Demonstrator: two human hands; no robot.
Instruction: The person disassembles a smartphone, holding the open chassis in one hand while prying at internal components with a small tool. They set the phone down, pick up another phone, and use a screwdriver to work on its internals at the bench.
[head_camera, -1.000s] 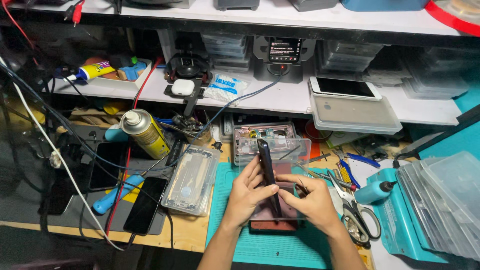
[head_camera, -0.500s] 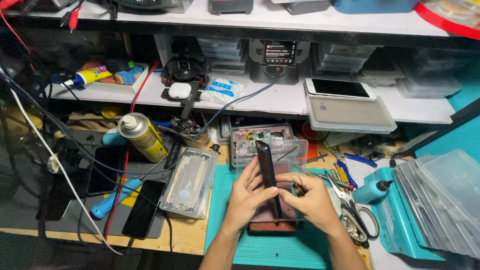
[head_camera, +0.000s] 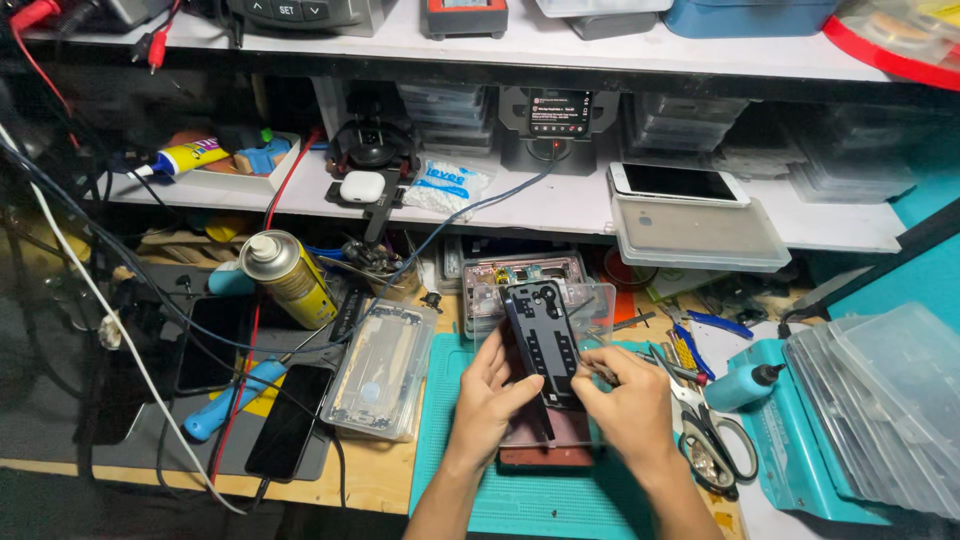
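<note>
Both my hands grip dark phone frame (head_camera: 541, 340) upright over teal mat (head_camera: 440, 480) centre: left hand (head_camera: 490, 395) steadies edge, right hand (head_camera: 625, 400) pinches lower side, inner face toward me.

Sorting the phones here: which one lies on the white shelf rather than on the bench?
The white-framed phone, screen up atop a clear plastic box; the black ones lie below.

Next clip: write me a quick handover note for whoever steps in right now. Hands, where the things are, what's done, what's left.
Left hand: grips the dark phone frame by its left edge, tilted up over the teal mat.
Right hand: pinches at the frame's right edge; any small tool in it is too hidden to tell.
Under the hands: a reddish phone body on the mat. Scissors lie right.
Done: frame lifted off the bench, inner side facing up.
Left: work at the right edge is not finished.
</note>
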